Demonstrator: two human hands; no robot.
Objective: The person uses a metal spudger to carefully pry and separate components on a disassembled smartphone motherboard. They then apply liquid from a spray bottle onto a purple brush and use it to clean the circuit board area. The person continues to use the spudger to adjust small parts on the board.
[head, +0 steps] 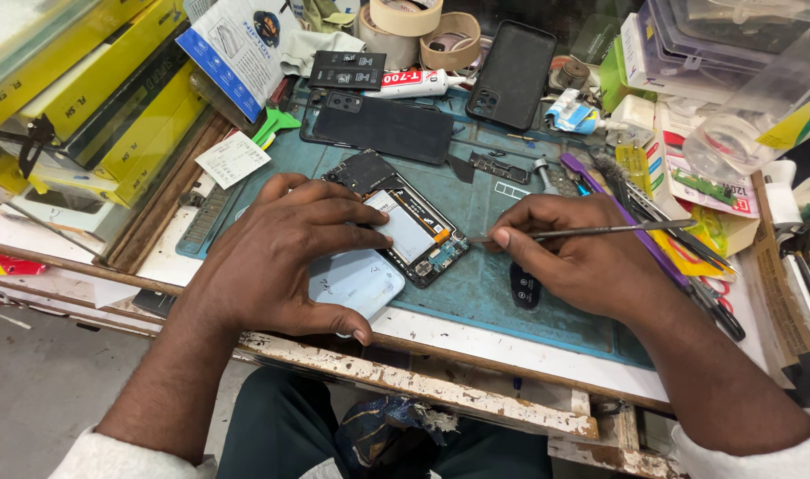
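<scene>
Head view, looking straight down: the left hand (285, 257) lies spread and flat over the opened smartphone with its bare circuit boards and white battery (405, 229), fingertips pressing on the battery, thumb curled near the bench's front edge. That palm hides the phone's lower-left end, so how far the body runs under it is not clear. Just below the fingers a pale blue, rounded back cover (359, 280) peeks out, half covered by the hand too.

The right hand (569, 257) pinches a thin metal pair of tweezers (600, 231) between thumb and forefinger, the tip pointing left and sitting right at the phone's lower-right edge; whether it touches the board is too fine to tell. Under this hand a small dark oval part (524, 286) shows, partly covered by the knuckles.

Everything rests on the teal rubber work mat (476, 297) on the worn white bench (511, 350). Further back lie a black phone back panel (385, 127), a black phone case (511, 73) and a white glue tube with red label (416, 83). Rolls of beige tape (405, 18) are cut off by the top edge. Yellow boxes (94, 89) are stacked on the left.
</scene>
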